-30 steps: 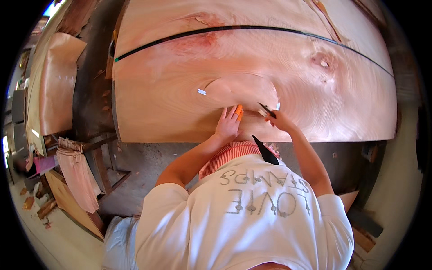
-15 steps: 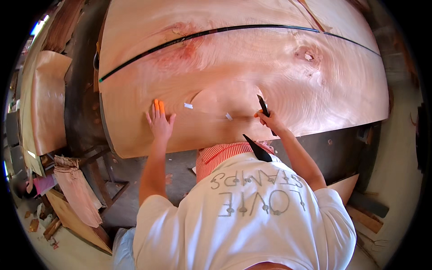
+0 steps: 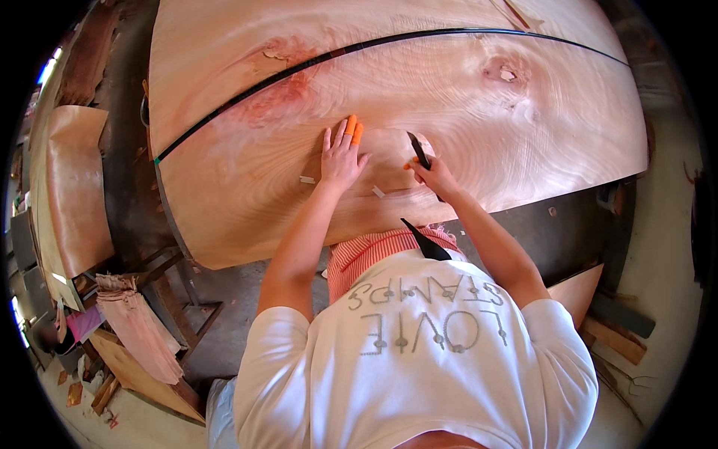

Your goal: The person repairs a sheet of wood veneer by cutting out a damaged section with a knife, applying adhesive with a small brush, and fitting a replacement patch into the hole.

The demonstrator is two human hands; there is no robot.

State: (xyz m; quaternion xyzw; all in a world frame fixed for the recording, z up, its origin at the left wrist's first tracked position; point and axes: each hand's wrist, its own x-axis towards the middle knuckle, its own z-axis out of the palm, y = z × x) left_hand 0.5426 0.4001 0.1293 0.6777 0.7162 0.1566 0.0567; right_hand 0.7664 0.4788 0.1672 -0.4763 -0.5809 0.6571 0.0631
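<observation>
A large pale wood veneer sheet [image 3: 239,194] with swirling grain and knots spreads in front of me. My left hand [image 3: 343,159], two fingers wearing orange finger cots, lies flat on it with fingers stretched out. It rests at the left edge of a rounded veneer patch [image 3: 389,157]. My right hand [image 3: 435,176] is closed round a black utility knife [image 3: 419,150], its tip pointing away from me above the patch's right part. Small whitish tape pieces [image 3: 378,191] lie near the patch's lower side.
A long thin black strip [image 3: 359,46] curves across the sheet's far part. Left of the table hangs another veneer sheet [image 3: 78,187], with a bundle of ragged veneer pieces [image 3: 142,322] lower down. Wood boards [image 3: 615,340] lie on the floor at right.
My left hand has slid right and farther away across the veneer, reaching the patch. My right hand, still gripping the knife, has shifted slightly left and away from me.
</observation>
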